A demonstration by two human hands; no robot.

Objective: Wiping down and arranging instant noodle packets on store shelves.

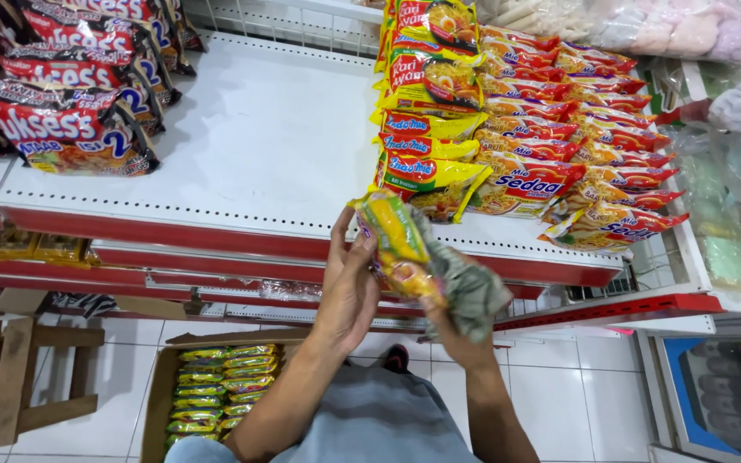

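Both of my hands hold a small stack of yellow-green instant noodle packets (405, 249) just in front of a white shop shelf (250, 154). My left hand (346, 287) presses its palm and fingers against the stack's left side. My right hand (443, 315) grips it from below and is mostly hidden behind the packets. Directly beyond the stack, a pile of matching yellow-green packets (426, 129) lies on the shelf. Down on the floor stands an open cardboard box (158, 396) filled with more yellow-green packets (216, 390).
Red-orange noodle packets (576, 129) are piled to the right of the yellow ones. Dark red packets (62, 94) fill the shelf's left end. A wooden crate (10, 377) stands on the tiled floor at left. A glass-fronted case (722, 394) is at lower right.
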